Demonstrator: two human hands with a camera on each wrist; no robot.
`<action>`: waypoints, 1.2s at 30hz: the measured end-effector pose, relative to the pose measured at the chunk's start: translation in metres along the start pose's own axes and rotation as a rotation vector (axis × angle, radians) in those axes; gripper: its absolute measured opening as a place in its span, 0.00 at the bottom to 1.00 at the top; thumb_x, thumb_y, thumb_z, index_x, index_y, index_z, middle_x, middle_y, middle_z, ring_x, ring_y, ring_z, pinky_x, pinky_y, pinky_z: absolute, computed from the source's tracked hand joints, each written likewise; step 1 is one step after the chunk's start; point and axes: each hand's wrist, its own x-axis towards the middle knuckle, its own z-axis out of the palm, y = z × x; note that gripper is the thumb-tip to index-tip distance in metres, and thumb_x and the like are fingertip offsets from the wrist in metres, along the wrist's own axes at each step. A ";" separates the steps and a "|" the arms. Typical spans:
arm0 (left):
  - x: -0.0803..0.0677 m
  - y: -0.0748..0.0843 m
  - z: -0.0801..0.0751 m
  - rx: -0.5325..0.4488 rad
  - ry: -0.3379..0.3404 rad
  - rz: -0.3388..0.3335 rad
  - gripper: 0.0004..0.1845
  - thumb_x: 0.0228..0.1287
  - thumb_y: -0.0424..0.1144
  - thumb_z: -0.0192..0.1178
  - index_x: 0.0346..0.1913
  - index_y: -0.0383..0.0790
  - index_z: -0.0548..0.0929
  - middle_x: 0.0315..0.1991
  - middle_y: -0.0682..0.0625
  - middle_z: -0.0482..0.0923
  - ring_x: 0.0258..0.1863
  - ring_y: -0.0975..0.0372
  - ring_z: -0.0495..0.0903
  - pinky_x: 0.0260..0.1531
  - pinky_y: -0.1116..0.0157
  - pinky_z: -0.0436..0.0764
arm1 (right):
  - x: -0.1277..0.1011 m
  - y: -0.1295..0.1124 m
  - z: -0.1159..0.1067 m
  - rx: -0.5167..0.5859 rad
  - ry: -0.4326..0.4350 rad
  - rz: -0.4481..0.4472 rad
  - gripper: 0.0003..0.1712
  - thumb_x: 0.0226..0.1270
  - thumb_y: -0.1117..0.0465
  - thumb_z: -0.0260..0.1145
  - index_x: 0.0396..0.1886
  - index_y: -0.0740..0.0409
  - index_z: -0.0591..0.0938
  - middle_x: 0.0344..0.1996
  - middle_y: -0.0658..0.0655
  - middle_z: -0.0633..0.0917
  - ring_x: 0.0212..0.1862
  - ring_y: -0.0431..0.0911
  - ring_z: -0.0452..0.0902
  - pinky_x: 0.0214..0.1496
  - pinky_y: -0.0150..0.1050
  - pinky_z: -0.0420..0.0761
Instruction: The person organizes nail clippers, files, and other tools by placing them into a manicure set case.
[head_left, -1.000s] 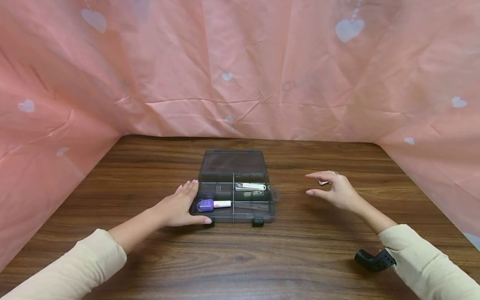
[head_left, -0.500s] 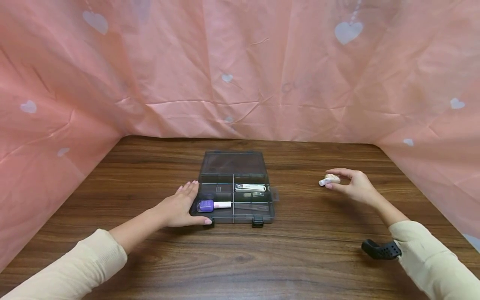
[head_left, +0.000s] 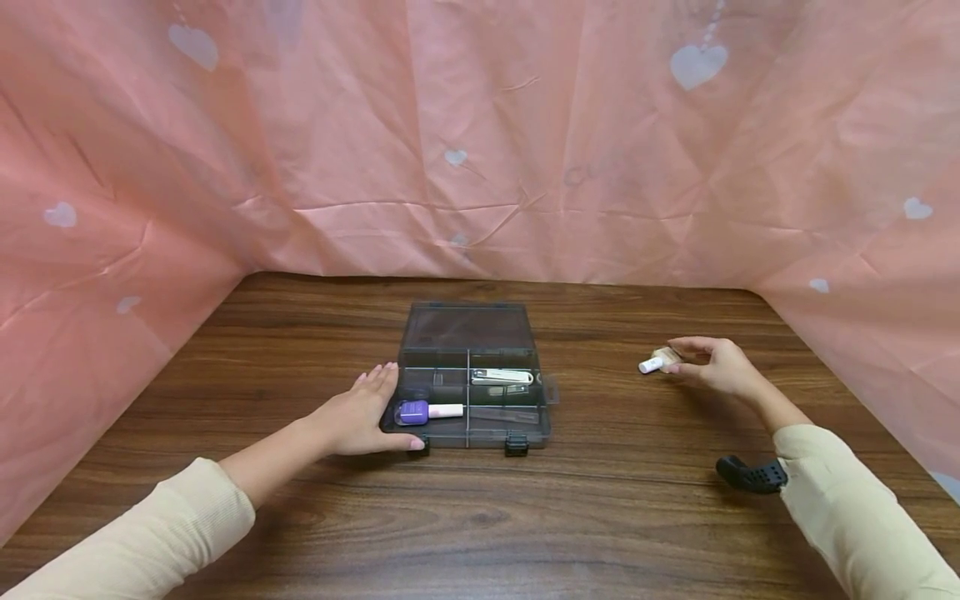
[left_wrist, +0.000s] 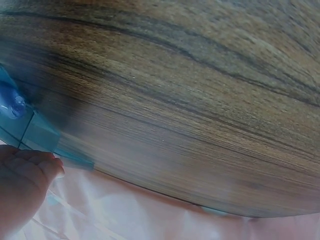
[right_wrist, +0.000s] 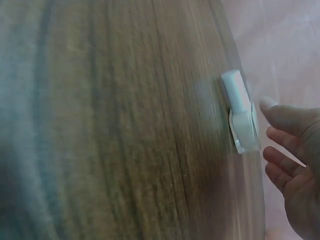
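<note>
A dark see-through organizer box [head_left: 465,327] lies open on the wooden table [head_left: 480,517]. Its compartments hold a purple nail polish bottle [head_left: 414,410] and a metal nail clipper [head_left: 501,377]. My left hand [head_left: 358,412] rests flat against the box's left side, with the thumb along the front edge. The left wrist view shows its fingers [left_wrist: 27,172] by the box corner [left_wrist: 42,139]. To the right lies a small beige nail polish bottle [head_left: 657,361] with a white cap. My right hand [head_left: 716,364] has loosely curved fingertips at the bottle [right_wrist: 241,117], not wrapped round it.
Pink cloth with white hearts [head_left: 480,142] walls the table at the back and on both sides. A black wrist strap [head_left: 750,475] sticks out by my right sleeve. Bare wood lies between the box and the beige bottle.
My right hand has moved to the right and lowered beside the beige bottle, which stays in place. The left hand and the box have not moved.
</note>
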 end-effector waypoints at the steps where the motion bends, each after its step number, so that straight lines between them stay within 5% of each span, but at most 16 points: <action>1: 0.000 0.000 0.000 0.000 0.002 0.001 0.61 0.49 0.69 0.58 0.69 0.22 0.49 0.70 0.29 0.48 0.71 0.42 0.49 0.70 0.48 0.52 | 0.002 0.002 0.000 -0.003 -0.005 -0.002 0.25 0.58 0.62 0.67 0.53 0.72 0.76 0.49 0.75 0.79 0.52 0.63 0.75 0.40 0.26 0.75; 6: 0.001 -0.001 0.002 0.000 0.014 0.008 0.61 0.49 0.68 0.59 0.69 0.22 0.49 0.70 0.29 0.49 0.71 0.42 0.49 0.70 0.48 0.53 | 0.009 0.007 0.000 0.016 -0.049 0.009 0.28 0.58 0.61 0.68 0.55 0.73 0.74 0.48 0.77 0.78 0.51 0.66 0.76 0.39 0.25 0.75; 14: 0.002 0.001 0.003 -0.004 0.016 0.015 0.60 0.49 0.68 0.59 0.69 0.22 0.49 0.70 0.29 0.49 0.71 0.42 0.50 0.70 0.48 0.53 | 0.013 0.015 0.001 0.013 -0.123 0.032 0.29 0.60 0.61 0.65 0.57 0.75 0.72 0.51 0.78 0.76 0.54 0.68 0.73 0.53 0.54 0.76; 19: 0.002 0.001 0.002 -0.004 0.011 0.012 0.61 0.49 0.68 0.59 0.69 0.22 0.49 0.70 0.29 0.48 0.71 0.42 0.49 0.70 0.49 0.53 | 0.014 0.016 0.001 -0.001 -0.140 0.025 0.29 0.60 0.60 0.66 0.57 0.74 0.72 0.48 0.75 0.79 0.52 0.64 0.75 0.49 0.44 0.78; 28: 0.002 0.001 0.001 -0.003 0.005 0.006 0.61 0.49 0.69 0.59 0.69 0.22 0.49 0.70 0.30 0.48 0.71 0.42 0.48 0.70 0.49 0.52 | 0.014 0.012 0.001 -0.021 -0.144 0.039 0.31 0.59 0.59 0.67 0.57 0.75 0.72 0.48 0.76 0.78 0.52 0.67 0.74 0.52 0.57 0.75; 36: 0.001 0.002 0.001 -0.001 0.007 0.011 0.61 0.49 0.68 0.59 0.69 0.21 0.49 0.70 0.29 0.49 0.71 0.42 0.49 0.70 0.48 0.52 | 0.016 0.008 -0.001 -0.090 -0.156 0.041 0.31 0.55 0.57 0.70 0.52 0.76 0.74 0.40 0.71 0.82 0.44 0.59 0.78 0.43 0.46 0.78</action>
